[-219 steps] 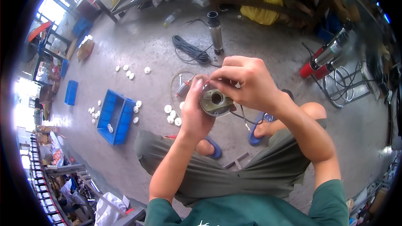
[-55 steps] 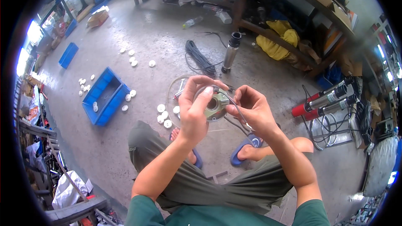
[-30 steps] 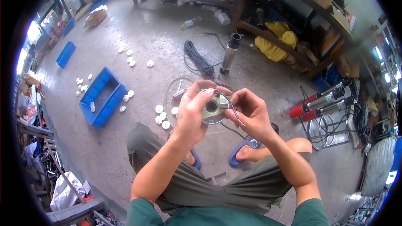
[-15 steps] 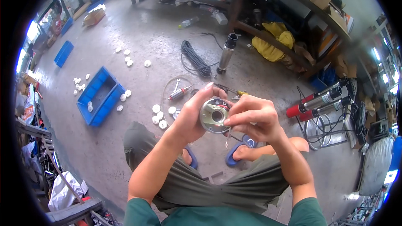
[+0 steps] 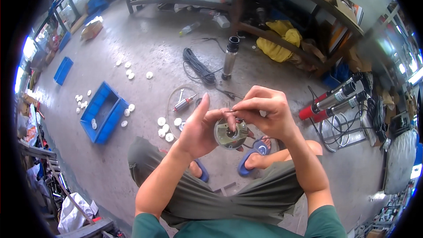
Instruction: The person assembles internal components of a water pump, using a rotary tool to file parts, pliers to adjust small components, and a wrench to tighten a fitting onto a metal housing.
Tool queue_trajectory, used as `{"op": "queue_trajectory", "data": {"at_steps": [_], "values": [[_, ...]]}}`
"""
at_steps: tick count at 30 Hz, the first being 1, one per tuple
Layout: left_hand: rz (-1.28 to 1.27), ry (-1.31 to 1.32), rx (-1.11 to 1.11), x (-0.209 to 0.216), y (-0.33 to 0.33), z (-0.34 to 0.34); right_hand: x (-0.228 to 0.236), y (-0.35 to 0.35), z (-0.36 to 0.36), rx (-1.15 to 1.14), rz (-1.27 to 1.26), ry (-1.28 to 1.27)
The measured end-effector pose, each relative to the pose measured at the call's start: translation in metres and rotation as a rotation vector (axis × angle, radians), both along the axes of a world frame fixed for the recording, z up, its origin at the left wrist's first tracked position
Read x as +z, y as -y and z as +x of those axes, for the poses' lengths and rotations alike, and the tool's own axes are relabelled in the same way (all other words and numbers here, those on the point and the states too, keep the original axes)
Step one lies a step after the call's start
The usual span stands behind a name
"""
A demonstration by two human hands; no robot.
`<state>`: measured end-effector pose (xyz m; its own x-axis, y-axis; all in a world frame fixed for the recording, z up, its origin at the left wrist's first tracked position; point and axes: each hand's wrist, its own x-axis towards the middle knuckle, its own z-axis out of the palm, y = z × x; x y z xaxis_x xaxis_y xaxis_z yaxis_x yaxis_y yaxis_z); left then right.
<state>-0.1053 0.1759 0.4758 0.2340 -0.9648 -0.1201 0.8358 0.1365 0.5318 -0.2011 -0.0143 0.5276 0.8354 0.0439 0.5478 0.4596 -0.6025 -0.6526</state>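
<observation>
My left hand (image 5: 197,128) holds a round metal housing (image 5: 229,140), a short silvery cylinder with a central hole and a greenish inner face. One finger of that hand lies across the hole; the thumb points up, away from the part. Just above the housing, the thumb and fingers of my right hand (image 5: 266,109) are pinched together near the left fingertips. Whatever sits in that pinch is too small to name. A dark cable (image 5: 264,138) runs beside the housing, under my right hand.
Left lies a blue crate (image 5: 102,112) with white round plastic pieces (image 5: 165,128) scattered around. A red-and-silver air tool (image 5: 185,102), a coiled cable (image 5: 198,67) and an upright steel cylinder (image 5: 230,57) are ahead. Several red-ended steel cylinders (image 5: 332,100) lean on a rack at right.
The housing has tipped and sits slightly lower. My right hand has lifted from its face to above its rim, and a left finger has moved over the hole.
</observation>
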Motion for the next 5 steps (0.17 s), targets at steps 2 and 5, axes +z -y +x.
{"op": "queue_trajectory", "data": {"at_steps": [2,5], "values": [[-0.006,0.182,-0.013,-0.014,0.004,0.002,0.004,0.003,-0.001,0.028,-0.108,0.009],[0.003,0.417,-0.041,-0.016,0.002,0.005,0.004,0.002,-0.005,-0.094,-0.139,-0.098]]}}
